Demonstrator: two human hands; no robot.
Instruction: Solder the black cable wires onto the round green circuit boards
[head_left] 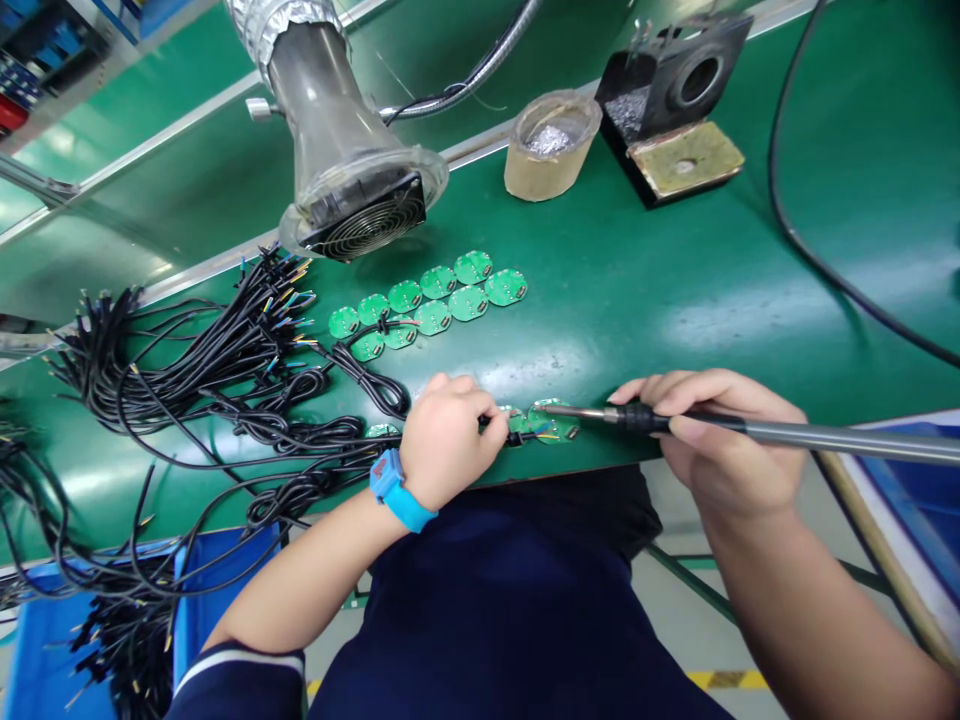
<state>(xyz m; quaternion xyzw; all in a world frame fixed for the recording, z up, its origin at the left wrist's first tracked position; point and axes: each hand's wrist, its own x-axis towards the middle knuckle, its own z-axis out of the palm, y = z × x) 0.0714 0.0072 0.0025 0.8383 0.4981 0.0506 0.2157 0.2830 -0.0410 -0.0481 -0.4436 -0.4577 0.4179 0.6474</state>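
Note:
My right hand [716, 430] grips a soldering iron [787, 435], held level with its tip touching a round green circuit board [553, 422] at the near edge of the green bench [675, 290]. My left hand [448, 435], with a blue wrist strap [397, 490], pinches a thin black cable end [517, 436] against that board. Several more round green boards [431, 300] lie in two rows farther back on the bench.
A heap of black cables [217, 390] with stripped ends covers the bench's left side and spills into a blue bin [45, 640]. A fume extractor fan [352, 160] hangs behind the boards. A solder pot [551, 145] and an iron stand [675, 105] sit at the back.

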